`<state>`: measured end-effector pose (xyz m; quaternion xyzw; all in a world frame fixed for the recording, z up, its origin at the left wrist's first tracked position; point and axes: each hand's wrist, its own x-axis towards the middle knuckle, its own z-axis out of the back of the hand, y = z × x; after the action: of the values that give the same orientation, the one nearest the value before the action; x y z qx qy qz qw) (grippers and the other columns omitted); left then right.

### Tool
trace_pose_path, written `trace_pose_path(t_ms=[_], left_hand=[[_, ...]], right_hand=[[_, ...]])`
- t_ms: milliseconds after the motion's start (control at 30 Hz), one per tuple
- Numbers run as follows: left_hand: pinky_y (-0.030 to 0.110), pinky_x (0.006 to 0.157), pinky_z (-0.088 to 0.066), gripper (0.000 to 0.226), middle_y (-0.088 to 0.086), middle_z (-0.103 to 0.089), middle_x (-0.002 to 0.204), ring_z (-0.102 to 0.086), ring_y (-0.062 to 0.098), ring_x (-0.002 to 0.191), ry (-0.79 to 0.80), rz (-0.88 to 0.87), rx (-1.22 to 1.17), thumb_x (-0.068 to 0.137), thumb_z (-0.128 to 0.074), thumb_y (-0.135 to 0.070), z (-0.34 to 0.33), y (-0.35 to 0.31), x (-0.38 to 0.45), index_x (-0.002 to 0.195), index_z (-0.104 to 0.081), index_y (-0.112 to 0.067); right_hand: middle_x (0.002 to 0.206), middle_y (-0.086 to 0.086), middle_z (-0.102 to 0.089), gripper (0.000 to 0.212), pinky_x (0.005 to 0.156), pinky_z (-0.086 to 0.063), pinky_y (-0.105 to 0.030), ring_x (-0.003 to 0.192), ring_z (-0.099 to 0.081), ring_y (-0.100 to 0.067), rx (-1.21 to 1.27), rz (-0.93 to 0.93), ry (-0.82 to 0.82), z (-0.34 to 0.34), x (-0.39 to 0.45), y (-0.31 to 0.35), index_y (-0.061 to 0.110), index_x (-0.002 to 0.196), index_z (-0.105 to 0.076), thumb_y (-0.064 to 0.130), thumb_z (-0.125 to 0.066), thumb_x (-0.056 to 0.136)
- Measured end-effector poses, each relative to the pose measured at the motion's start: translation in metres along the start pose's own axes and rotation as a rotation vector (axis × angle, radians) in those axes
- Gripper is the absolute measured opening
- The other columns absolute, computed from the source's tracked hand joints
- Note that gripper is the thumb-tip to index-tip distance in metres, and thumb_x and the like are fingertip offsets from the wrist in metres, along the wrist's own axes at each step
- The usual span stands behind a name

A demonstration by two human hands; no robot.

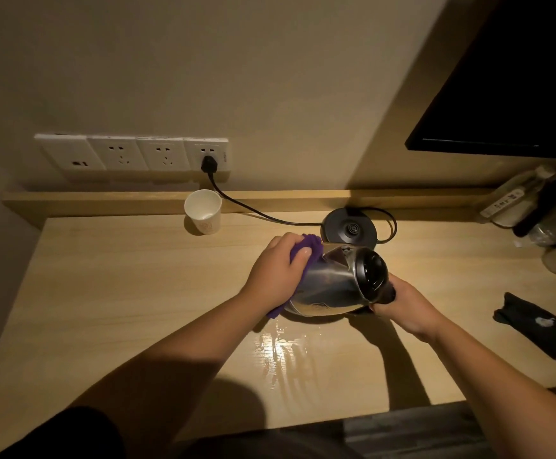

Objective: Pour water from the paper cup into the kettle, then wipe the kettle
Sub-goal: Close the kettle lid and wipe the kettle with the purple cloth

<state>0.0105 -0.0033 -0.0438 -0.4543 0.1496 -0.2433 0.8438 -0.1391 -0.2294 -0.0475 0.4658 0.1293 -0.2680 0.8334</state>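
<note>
A steel kettle [332, 283] with a black lid stands tilted to the right on the wooden desk [121, 293], off its base. My right hand [405, 308] grips its black handle on the right side. My left hand [278, 268] presses a purple cloth [303, 250] against the kettle's left wall; part of the cloth hangs out below my wrist. A white paper cup [202, 211] stands upright at the back of the desk, apart from both hands. A little water shows in its bottom.
The black kettle base [349, 226] sits behind the kettle, its cord plugged into the wall sockets [131, 155]. A wet patch [279, 352] shines on the desk in front of the kettle. A dark cloth [538, 329] and bagged items [534, 207] lie at the right.
</note>
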Motion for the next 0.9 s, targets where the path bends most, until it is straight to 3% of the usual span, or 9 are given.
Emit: trace_pose_path(t_ms=[133,233,367,567,767,900], left_hand=[[0.027,0.07,-0.047,0.034,0.0,-0.05,0.117,-0.055,0.016,0.089,-0.001,-0.114,0.229,0.099,-0.039,-0.04,-0.019,-0.016,0.014,0.127,-0.049,-0.025],[0.03,0.064,-0.048,0.032,0.004,-0.05,0.113,-0.057,0.021,0.081,-0.009,-0.133,0.398,0.1,-0.038,-0.038,-0.023,-0.012,0.019,0.124,-0.051,-0.021],[0.034,0.064,-0.05,0.032,0.006,-0.049,0.114,-0.057,0.022,0.078,0.011,0.004,0.47,0.102,-0.033,-0.036,-0.011,0.015,0.027,0.123,-0.049,-0.019],[0.027,0.066,-0.046,0.033,0.005,-0.048,0.121,-0.055,0.017,0.085,-0.042,0.09,0.438,0.102,-0.036,-0.036,-0.006,0.025,0.025,0.129,-0.047,-0.02],[0.022,0.059,-0.041,0.023,0.005,-0.055,0.102,-0.058,0.017,0.076,-0.182,-0.352,0.413,0.092,-0.054,-0.034,-0.039,-0.028,-0.002,0.11,-0.057,-0.019],[0.023,0.056,-0.038,0.019,0.006,-0.055,0.096,-0.056,0.018,0.072,-0.202,-0.439,0.48,0.091,-0.052,-0.033,-0.04,-0.025,0.003,0.102,-0.056,-0.018]], right_hand=[[0.096,0.009,-0.072,0.045,0.075,-0.05,-0.024,0.093,-0.066,-0.01,0.079,-0.003,-0.013,-0.008,0.0,0.001,0.033,0.104,-0.064,0.022,-0.08,0.064],[0.095,0.007,-0.073,0.042,0.078,-0.053,-0.027,0.095,-0.067,-0.015,0.143,-0.028,-0.043,-0.011,0.003,-0.004,0.031,0.102,-0.065,0.014,-0.075,0.065],[0.098,0.001,-0.073,0.039,0.084,-0.054,-0.035,0.099,-0.066,-0.019,0.179,-0.077,-0.066,-0.015,0.003,-0.012,0.027,0.103,-0.066,-0.001,-0.071,0.077],[0.095,-0.001,-0.073,0.032,0.082,-0.055,-0.037,0.094,-0.066,-0.021,0.187,-0.081,-0.073,-0.013,0.009,-0.005,0.026,0.099,-0.066,0.002,-0.07,0.078],[0.089,0.002,-0.074,0.03,0.074,-0.053,-0.031,0.091,-0.068,-0.021,0.187,-0.087,-0.086,-0.023,0.009,-0.002,0.028,0.098,-0.066,0.004,-0.07,0.08],[0.093,0.0,-0.073,0.031,0.079,-0.055,-0.035,0.093,-0.067,-0.022,0.202,-0.097,-0.075,-0.023,0.007,-0.001,0.027,0.1,-0.066,0.004,-0.07,0.08]])
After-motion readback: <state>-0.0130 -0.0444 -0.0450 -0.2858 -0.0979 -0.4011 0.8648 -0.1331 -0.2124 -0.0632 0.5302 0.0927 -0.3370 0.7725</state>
